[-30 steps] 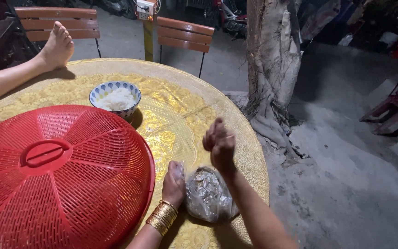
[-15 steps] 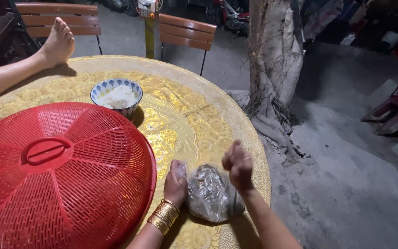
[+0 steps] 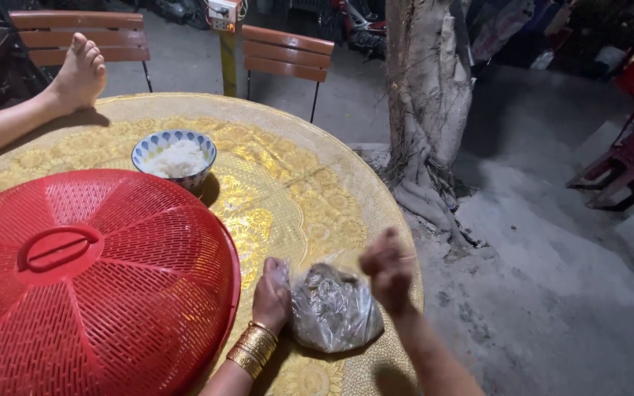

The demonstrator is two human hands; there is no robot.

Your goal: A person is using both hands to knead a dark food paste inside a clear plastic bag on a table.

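A clear plastic bag [image 3: 332, 308] full of small silvery-brown pieces rests on the round table near its right edge. My left hand [image 3: 273, 293], with gold bangles on the wrist, grips the bag's left side. My right hand [image 3: 387, 270] is blurred, fingers curled, right at the bag's upper right corner; whether it pinches the plastic I cannot tell. A large red mesh food cover [image 3: 82, 279] sits just left of my left hand.
A blue-and-white bowl of white rice [image 3: 174, 158] stands beyond the cover on the gold patterned tablecloth [image 3: 295, 191]. Another person's bare foot [image 3: 78, 73] rests on the table's far left. Wooden chairs [image 3: 288, 51], a tree trunk [image 3: 423, 88] and red plastic chairs [image 3: 629, 158] surround the table.
My right hand came down from above the table to the bag's upper right corner. My left hand stayed on the bag. The bag shifted slightly.
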